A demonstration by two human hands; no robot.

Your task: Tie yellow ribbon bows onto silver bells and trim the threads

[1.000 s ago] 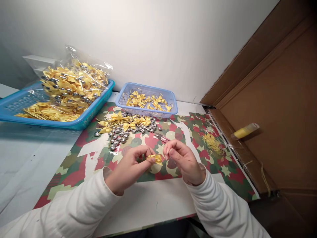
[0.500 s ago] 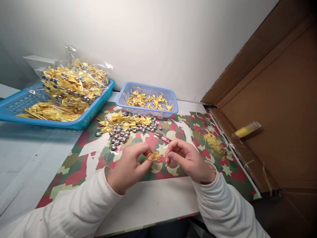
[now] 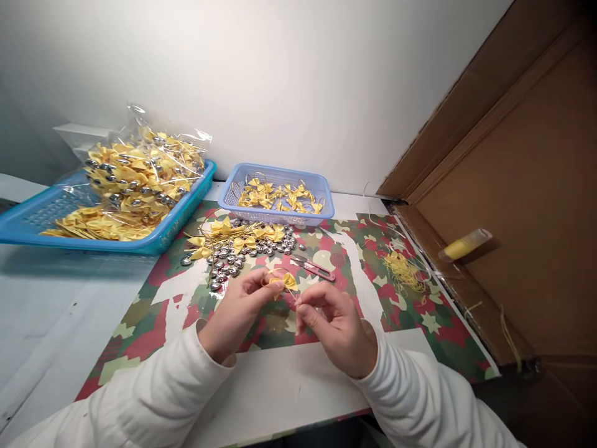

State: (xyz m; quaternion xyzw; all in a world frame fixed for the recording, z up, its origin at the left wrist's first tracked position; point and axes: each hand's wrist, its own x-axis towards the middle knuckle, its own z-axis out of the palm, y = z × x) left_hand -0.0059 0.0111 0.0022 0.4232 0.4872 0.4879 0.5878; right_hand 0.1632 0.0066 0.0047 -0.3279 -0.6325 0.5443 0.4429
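Note:
Between thumb and fingers, my left hand point(image 3: 245, 305) pinches a yellow ribbon bow point(image 3: 289, 282) with a thin golden cord loop. My right hand point(image 3: 332, 317) is closed at the fingertips on a thin thread point(image 3: 293, 294) that runs from the bow. Just beyond the hands lies a pair of pink-handled thread snips point(image 3: 313, 267). Further left, several silver bells point(image 3: 228, 261) are spread on the patterned sheet, and loose yellow bows with golden cords point(image 3: 224, 230) rest on and beside them.
A small blue basket point(image 3: 275, 169) at the back holds finished-looking bows. To the left, a larger blue basket point(image 3: 158, 246) carries a clear bag of bows with bells point(image 3: 144, 168). Yellow thread scraps point(image 3: 402, 270) lie right, near a cardboard wall point(image 3: 504, 186) with a yellow-filled tube point(image 3: 465, 244).
My right hand has moved left and down, closer to my body, and the snips now show fully. The bow has turned to face up in my left hand. The view has shifted slightly.

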